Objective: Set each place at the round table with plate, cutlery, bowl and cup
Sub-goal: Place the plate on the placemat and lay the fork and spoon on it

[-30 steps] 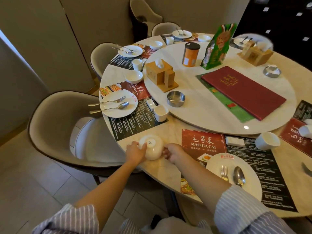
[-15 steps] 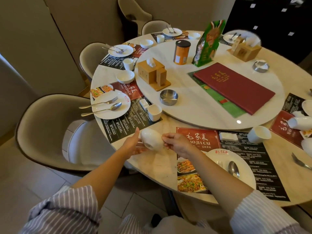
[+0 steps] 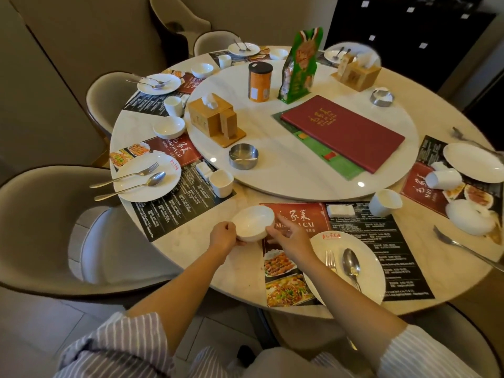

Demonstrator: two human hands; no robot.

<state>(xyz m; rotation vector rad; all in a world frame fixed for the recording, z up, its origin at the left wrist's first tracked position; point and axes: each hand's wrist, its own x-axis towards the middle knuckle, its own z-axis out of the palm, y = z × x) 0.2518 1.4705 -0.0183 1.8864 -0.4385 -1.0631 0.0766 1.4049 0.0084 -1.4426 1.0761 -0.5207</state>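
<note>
Desk (image 3: 191, 271) first: it was big and round, with a turning plate (image 3: 300, 165) in the middle so people could share things. Around the edge lay paper mats, one for each chair. The mat at 6 o'clock (image 3: 354, 233) already had a white plate (image 3: 332, 244) with a fork (image 3: 330, 261) and a spoon (image 3: 351, 264) on it, and a cup (image 3: 384, 202) stood at the mat's far corner. So that place needed only its bowl, I think.

The bowl (image 3: 253, 223) was at about 7 o'clock, open side up, right at the mat's top left corner, partly over the red part. It was probably going there to match the place at 9 o'clock, where a bowl (image 3: 169, 127) also sat off to the side of the plate.

The left hand (image 3: 222, 237) had its grip curled around the bowl's left side and bottom. The right hand (image 3: 289, 236) had its fingertips (image 3: 270, 230) on the bowl's right edge, and the other fingers were loose. Two hands likely kept the smooth bowl from slipping. I cannot tell if it rested on the desk yet.

At 3 o'clock a cup (image 3: 443, 179) lay on its side and a bowl (image 3: 469, 217) was upside down, so that place looked unfinished.
</note>
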